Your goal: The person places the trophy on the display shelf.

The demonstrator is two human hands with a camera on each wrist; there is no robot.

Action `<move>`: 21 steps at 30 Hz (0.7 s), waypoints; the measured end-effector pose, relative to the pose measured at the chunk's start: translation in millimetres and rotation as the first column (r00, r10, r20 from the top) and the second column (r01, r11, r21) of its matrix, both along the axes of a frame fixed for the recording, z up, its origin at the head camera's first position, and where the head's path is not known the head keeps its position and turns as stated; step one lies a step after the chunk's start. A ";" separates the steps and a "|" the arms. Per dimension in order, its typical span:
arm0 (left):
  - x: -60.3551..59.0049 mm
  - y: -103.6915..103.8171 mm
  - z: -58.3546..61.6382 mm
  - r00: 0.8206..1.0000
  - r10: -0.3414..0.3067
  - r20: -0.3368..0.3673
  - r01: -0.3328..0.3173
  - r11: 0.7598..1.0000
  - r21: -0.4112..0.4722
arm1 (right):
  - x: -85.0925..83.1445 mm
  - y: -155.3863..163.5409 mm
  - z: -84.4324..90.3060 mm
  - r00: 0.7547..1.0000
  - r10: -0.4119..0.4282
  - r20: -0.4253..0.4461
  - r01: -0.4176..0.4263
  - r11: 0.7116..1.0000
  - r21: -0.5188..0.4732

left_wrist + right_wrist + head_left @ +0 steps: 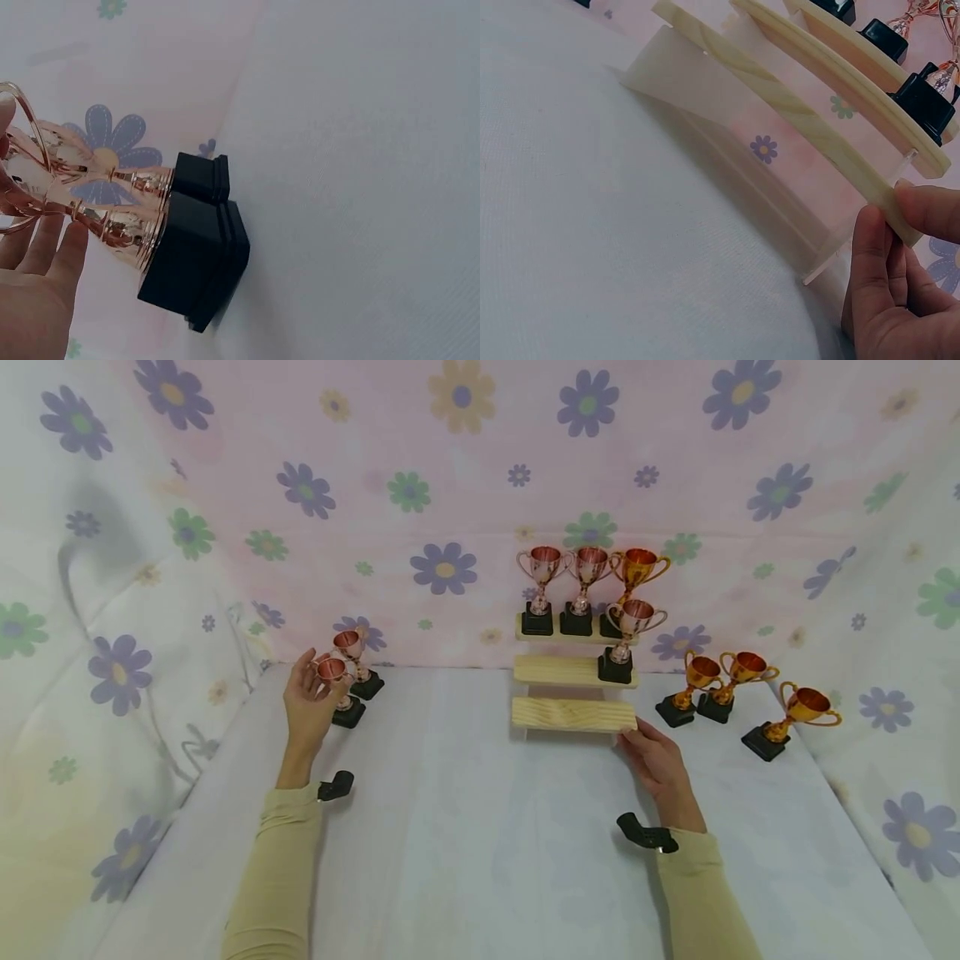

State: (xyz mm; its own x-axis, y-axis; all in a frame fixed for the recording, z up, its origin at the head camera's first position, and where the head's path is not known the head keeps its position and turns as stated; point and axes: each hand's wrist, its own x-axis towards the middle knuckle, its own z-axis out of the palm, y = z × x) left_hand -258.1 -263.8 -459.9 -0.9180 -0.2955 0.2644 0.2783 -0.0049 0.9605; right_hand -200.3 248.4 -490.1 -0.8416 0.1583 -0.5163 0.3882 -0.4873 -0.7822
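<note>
My left hand [317,681] grips the cup of a rose-copper trophy [332,672] that stands on its black base [195,262] at the table's back left. In the left wrist view my fingers [45,251] lie along the cup. A second rose-copper trophy [351,646] stands right behind it, their bases touching. My right hand [636,740] pinches the right end of the lowest step of a three-step wooden stand [573,714], thumb [922,206] on top and fingers under. The stand carries two rose-copper trophies [542,568] and a gold one [637,568] on top, and one rose-copper trophy [632,622] on the middle step.
Three gold trophies [738,672] stand on the white table [480,843] right of the stand, the nearest one [802,706] at the far right. Floral cloth [450,485] walls the back and both sides.
</note>
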 end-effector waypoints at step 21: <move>23.6 -0.3 -3.0 0.992 0.121 0.016 -0.120 0.990 -0.079 | 0.5 -0.1 -0.8 1.000 0.009 -0.001 -0.009 0.999 0.042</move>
State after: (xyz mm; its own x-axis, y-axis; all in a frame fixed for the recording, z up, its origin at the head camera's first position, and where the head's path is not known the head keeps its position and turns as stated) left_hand -234.5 -264.1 -462.9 -0.8824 -0.3838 0.2722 0.2524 0.1022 0.9622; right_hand -199.8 248.4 -490.9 -0.8440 0.1719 -0.5080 0.3912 -0.4506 -0.8024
